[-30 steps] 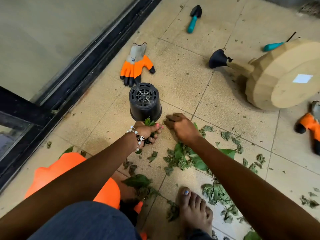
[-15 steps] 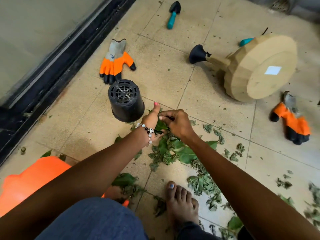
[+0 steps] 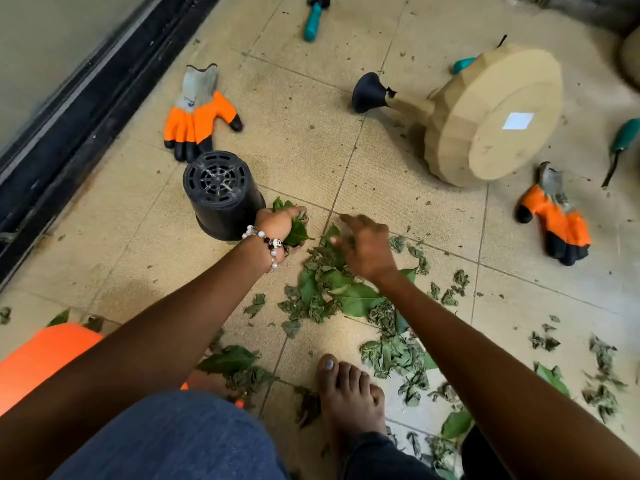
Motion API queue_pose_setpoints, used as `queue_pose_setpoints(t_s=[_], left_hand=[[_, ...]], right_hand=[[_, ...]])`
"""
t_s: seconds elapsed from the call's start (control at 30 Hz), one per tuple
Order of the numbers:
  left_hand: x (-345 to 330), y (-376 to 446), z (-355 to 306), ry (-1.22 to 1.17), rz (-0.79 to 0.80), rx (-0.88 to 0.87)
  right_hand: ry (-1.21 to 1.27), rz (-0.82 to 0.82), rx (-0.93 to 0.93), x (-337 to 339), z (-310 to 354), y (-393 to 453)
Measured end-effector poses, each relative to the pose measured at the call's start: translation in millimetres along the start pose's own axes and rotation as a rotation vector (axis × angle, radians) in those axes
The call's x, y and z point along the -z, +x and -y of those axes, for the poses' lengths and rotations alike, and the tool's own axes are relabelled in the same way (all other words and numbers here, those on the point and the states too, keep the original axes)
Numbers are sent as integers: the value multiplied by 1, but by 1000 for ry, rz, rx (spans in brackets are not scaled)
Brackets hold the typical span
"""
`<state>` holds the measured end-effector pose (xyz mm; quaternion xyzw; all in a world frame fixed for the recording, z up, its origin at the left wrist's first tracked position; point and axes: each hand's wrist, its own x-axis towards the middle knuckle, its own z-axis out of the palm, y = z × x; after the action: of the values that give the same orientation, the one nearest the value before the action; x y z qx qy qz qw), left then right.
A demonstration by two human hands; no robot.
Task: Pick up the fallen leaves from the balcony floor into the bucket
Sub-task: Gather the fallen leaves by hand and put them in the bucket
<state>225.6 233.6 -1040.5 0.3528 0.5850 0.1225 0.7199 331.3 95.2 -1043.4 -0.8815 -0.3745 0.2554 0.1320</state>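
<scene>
Our left hand (image 3: 280, 225) grips a bunch of green leaves (image 3: 298, 230); its fingers are curled round them, and leaf tips stick out above and to the right of the knuckles. A beaded bracelet (image 3: 268, 242) sits on that wrist. Our right hand (image 3: 367, 245) is over the leaf pile (image 3: 332, 292) with fingers spread and loosely extended, holding nothing; the hand is motion-blurred, so we cannot tell whether the fingertips touch the leaves below. The pile lies directly beneath and behind the right-hand fingers, toward our body, and more scattered leaves (image 3: 394, 355) trail from there to our bare foot (image 3: 349, 393). An orange container (image 3: 38, 362), partly hidden by our left arm, is well behind the left-hand fingers, at the lower left.

A black plastic pot (image 3: 221, 194) lies on its side just left of the left-hand fingers, touching or nearly touching the wrist. Beyond it lies an orange work glove (image 3: 197, 116); a second glove (image 3: 557, 223) lies well right of the right hand. A tan watering can (image 3: 485, 116) lies tipped over beyond the right-hand fingers. A teal-handled tool (image 3: 313, 20) lies farther off. The surface is a beige tiled floor (image 3: 311, 140), littered with leaf crumbs, bordered on the left by a black door track (image 3: 86, 88).
</scene>
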Motion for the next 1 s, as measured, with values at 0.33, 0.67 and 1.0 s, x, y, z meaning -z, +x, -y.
queue_pose_setpoints(t_s=[0.33, 0.67, 1.0], left_hand=[[-8, -2, 4, 142, 29, -38], [-53, -18, 3, 33, 110, 178], [-91, -22, 14, -64, 152, 200]], right_hand=[[19, -145, 185, 2, -1, -6], [905, -263, -112, 25, 27, -4], [96, -147, 268, 27, 6, -37]])
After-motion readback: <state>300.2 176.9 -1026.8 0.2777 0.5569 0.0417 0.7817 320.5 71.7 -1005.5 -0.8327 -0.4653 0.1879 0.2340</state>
